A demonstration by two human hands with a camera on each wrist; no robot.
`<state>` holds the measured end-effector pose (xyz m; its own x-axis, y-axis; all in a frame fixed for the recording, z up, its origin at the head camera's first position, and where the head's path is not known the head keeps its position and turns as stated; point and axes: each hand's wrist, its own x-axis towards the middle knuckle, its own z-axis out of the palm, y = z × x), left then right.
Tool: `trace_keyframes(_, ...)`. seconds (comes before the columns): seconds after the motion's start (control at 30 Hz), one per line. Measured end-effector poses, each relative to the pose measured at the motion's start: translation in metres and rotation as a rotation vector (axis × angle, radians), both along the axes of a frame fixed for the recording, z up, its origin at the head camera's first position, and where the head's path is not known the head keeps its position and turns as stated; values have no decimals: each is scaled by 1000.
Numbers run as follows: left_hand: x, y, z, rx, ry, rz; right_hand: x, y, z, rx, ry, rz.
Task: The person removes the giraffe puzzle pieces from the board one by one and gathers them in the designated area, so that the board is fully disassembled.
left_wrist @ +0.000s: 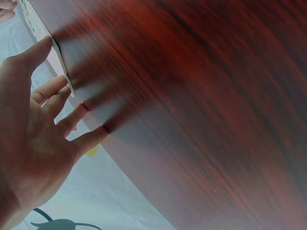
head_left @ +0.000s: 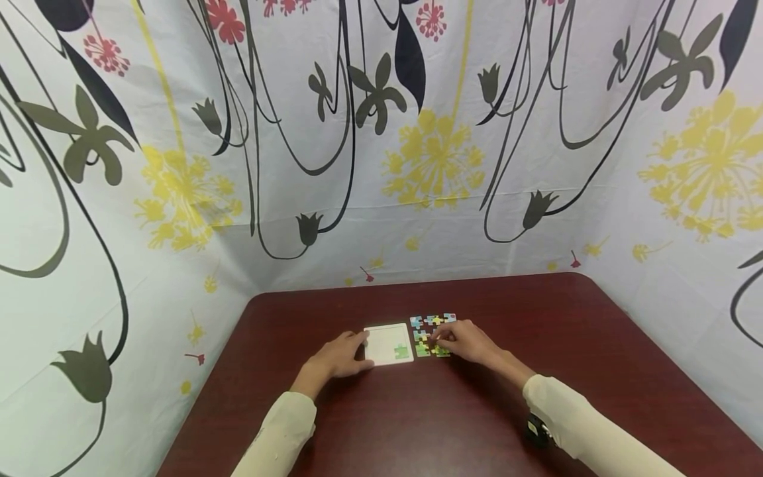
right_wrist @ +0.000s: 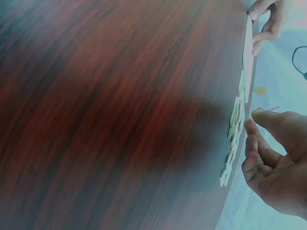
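Observation:
A white square puzzle tray (head_left: 381,341) lies on the table, with a green puzzle piece (head_left: 401,351) in its lower right corner. My left hand (head_left: 341,356) rests at the tray's left side. Its thumb touches the near edge, and the fairly straight fingers spread along the left in the left wrist view (left_wrist: 45,120). Just right of the tray lie several loose puzzle pieces (head_left: 419,322) in blue, yellow and green. Over them is my right hand (head_left: 471,341), thumb and index fingertips close together. Whether a piece is between those fingertips cannot be made out.
The dark red wooden table (head_left: 405,424) has rounded far corners. A white cloth with printed flowers (head_left: 381,165) hangs behind it and along both sides. A dark watch-like band (head_left: 539,429) is at my right forearm, by the pale sleeve (head_left: 572,411).

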<state>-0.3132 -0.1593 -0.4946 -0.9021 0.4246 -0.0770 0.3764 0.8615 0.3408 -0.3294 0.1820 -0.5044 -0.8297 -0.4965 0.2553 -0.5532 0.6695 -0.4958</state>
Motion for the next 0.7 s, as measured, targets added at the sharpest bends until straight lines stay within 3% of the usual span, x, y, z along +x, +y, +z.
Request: trace_keyframes(0.7,-2,-1,-1,4,-1,-13,-4,-45,1,-42,-5,97)
